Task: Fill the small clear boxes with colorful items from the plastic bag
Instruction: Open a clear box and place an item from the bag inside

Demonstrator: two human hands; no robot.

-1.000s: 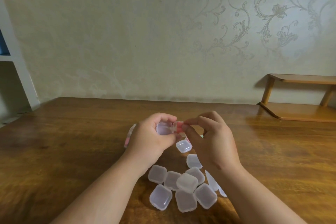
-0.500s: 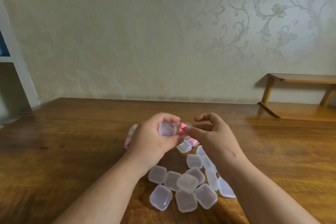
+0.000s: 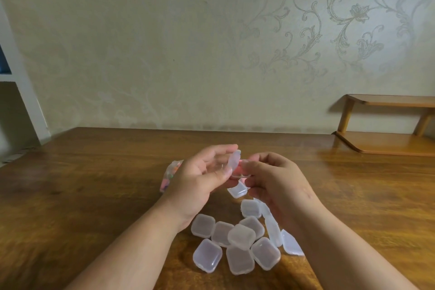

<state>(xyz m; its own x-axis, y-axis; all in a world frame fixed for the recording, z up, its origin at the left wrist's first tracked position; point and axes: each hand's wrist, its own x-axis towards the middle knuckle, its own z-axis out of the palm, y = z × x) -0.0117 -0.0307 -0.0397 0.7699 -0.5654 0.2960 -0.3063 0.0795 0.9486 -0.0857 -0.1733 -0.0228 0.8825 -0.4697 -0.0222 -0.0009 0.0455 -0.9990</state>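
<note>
Our left hand pinches the open box by its lid | our right hand curls round its base | spare boxes near us | bag left

boxes on table, near edge | bag behind-left | shelf far right

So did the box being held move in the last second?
Yes. The held box shifted right: it was up-left of the nearest loose box, now straight above it in the view, with its lid open.
</note>
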